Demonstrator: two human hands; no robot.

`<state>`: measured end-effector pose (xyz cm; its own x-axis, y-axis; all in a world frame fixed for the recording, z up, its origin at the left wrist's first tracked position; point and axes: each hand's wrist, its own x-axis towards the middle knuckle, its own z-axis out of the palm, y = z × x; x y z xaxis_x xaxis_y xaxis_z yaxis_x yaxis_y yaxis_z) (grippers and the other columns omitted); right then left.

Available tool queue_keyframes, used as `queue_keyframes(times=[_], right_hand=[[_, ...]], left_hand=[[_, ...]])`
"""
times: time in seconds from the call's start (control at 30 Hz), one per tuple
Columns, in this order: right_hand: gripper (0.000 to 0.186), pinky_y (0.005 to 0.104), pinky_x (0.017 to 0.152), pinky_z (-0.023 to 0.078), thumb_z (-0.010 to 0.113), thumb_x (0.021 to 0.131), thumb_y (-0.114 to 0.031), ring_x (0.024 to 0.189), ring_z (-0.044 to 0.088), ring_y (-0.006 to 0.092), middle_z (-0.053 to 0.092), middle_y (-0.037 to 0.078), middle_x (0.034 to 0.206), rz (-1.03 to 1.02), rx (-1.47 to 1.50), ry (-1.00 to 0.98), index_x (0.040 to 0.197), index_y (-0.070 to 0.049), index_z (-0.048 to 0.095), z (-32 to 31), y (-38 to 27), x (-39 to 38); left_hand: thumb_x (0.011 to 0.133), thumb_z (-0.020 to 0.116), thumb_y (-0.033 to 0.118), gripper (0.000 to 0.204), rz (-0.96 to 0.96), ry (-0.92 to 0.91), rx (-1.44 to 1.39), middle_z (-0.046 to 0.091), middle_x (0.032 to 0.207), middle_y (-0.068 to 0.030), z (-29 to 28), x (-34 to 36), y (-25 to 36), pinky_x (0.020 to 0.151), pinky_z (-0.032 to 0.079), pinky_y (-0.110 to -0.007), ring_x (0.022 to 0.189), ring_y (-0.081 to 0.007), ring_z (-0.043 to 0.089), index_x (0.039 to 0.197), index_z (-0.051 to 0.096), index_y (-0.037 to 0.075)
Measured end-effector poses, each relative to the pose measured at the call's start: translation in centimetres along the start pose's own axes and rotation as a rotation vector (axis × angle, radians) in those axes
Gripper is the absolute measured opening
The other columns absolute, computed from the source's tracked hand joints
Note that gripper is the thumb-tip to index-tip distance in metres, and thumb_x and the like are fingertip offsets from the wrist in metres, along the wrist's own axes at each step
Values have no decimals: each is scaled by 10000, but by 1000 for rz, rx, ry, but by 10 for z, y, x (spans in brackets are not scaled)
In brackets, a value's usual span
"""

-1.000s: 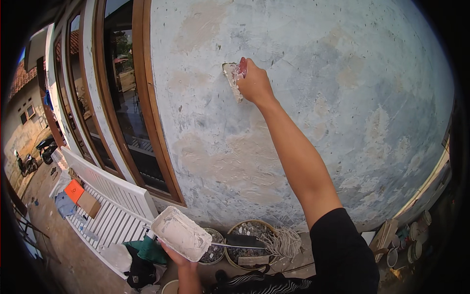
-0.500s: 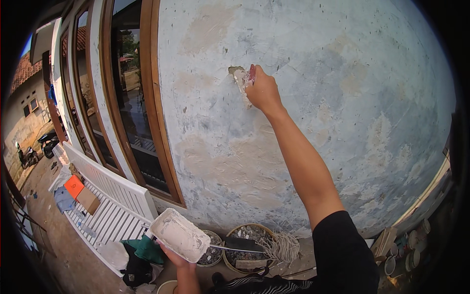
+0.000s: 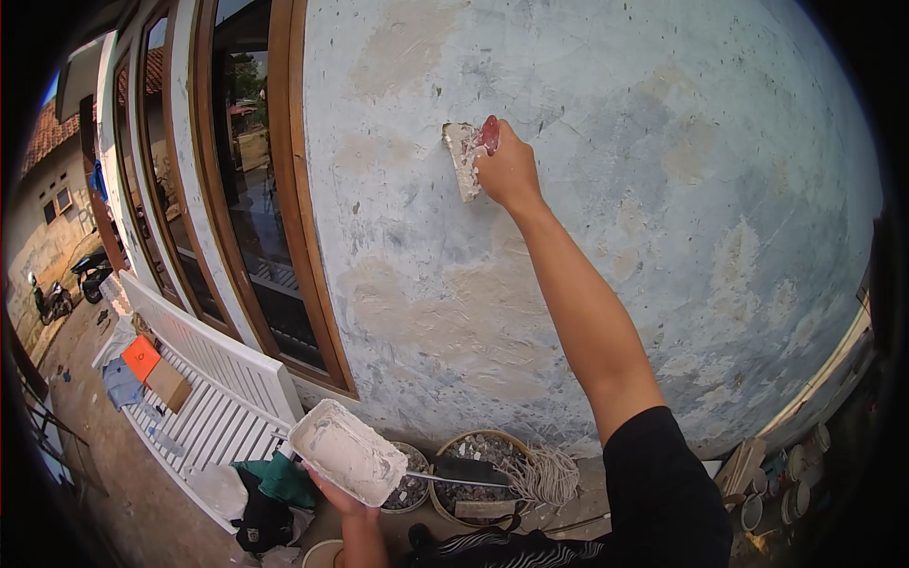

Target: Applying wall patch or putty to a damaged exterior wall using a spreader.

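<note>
My right hand (image 3: 507, 172) grips the red handle of a putty knife (image 3: 463, 163) high on the pale blue wall (image 3: 606, 123). Its wide blade, coated in whitish filler, lies against the wall, and a dark edge of bare wall shows at its upper left corner. Down at the lower left, my left hand (image 3: 348, 504) holds a rectangular white tub (image 3: 348, 452) from underneath, its inside smeared with cream-coloured filler. Some fingers of that hand are hidden beneath the tub. Beige patches of filler (image 3: 454, 317) mark the wall below and around the knife.
Brown-framed windows (image 3: 284, 189) stand left of the wall patch. A white slatted bench (image 3: 222, 407) holds an orange box (image 3: 141, 358), a cardboard box and cloths. Pots of gravel (image 3: 473, 450) and a mop head (image 3: 547, 476) sit at the wall's foot. Cans (image 3: 753, 512) stand at far right.
The putty knife has shifted slightly up and left, and its blade now covers most of the dark bare spot. The left hand and tub stay nearly where they were.
</note>
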<state>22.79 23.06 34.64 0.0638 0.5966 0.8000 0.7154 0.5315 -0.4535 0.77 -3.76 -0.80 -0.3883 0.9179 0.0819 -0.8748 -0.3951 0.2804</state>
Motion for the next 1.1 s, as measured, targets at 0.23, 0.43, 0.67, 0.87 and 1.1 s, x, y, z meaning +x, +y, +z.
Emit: queue_keyframes(times=[0.23,0.43,0.67,0.87,1.1], right_hand=[[283,472,821,515,622,818,-98,941,662,441,690,253,960,-5,98,42,1081,-4,578,0,1,1],[300,458,816,518,628,809,-114,920,663,437,694,239,962,37,22,39,1083,-4,579,6,0,10],[321,466,816,514,638,804,-115,917,658,450,687,257,971,32,4,65,1096,3,573,4,-2,10],[329,476,826,517,634,809,-106,941,657,455,684,273,979,-13,17,-86,1107,14,563,-3,6,4],[324,487,834,515,637,814,-106,963,656,450,681,275,999,-13,-1,-52,1105,16,564,1,-6,1]], left_hand=[[985,361,647,681,7,42,6,494,1457,-66,0,-1,10,1055,452,-522,1280,-331,528,1485,405,186],[985,374,639,673,13,49,4,503,1447,-68,-9,9,4,1044,463,-518,1267,-330,539,1477,412,182],[990,378,627,655,-17,21,8,530,1411,-76,2,12,-6,1018,484,-522,1226,-336,567,1463,423,175],[987,374,634,657,8,44,14,534,1407,-76,2,9,-7,1008,489,-528,1217,-339,572,1460,427,180],[985,373,639,665,-1,55,-14,518,1426,-71,0,10,-7,1026,473,-528,1237,-339,556,1468,421,185]])
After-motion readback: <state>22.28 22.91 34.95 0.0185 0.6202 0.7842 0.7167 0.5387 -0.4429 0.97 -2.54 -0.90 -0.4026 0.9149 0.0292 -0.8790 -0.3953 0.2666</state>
